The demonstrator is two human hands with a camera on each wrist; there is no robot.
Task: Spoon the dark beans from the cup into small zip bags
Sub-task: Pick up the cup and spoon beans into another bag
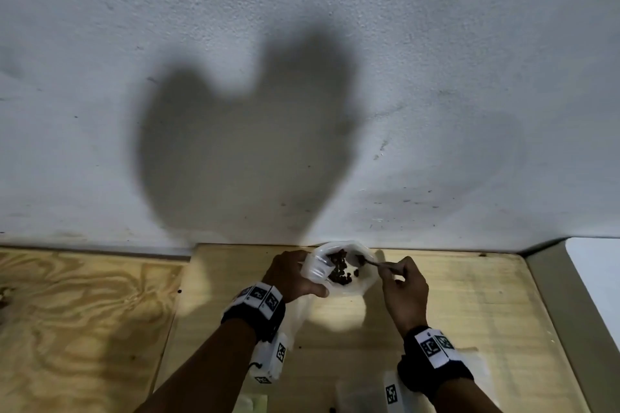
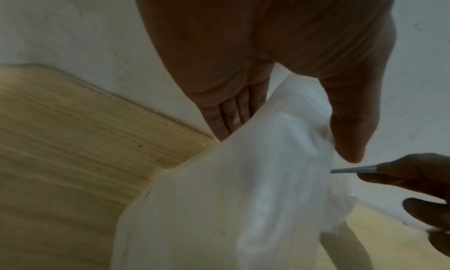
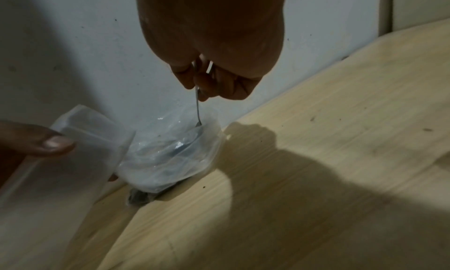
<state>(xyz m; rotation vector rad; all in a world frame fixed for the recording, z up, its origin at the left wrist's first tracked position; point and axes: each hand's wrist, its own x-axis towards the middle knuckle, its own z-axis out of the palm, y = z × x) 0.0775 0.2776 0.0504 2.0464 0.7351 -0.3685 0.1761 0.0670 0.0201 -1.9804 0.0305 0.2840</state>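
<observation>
A clear plastic cup point(image 1: 364, 278) point(image 3: 170, 158) stands on the wooden table against the wall, with dark beans point(image 1: 339, 270) inside. My left hand point(image 1: 292, 275) point(image 2: 268, 43) grips a translucent zip bag point(image 1: 310, 270) point(image 2: 243, 197) point(image 3: 73, 158) by its top, thumb on the near side, right at the cup's left edge. The rest of the bag hangs down toward my wrist. My right hand point(image 1: 402, 288) point(image 3: 214, 77) pinches the handle of a thin metal spoon point(image 1: 377, 264) point(image 2: 353, 170) point(image 3: 197, 108). The spoon's bowl is down inside the cup among the beans.
A white wall point(image 1: 302, 77) rises right behind the cup. A plywood surface point(image 1: 84, 312) adjoins the table on the left and a beige frame point(image 1: 550, 295) borders it on the right. More small bags point(image 1: 362, 392) lie near the front edge between my forearms.
</observation>
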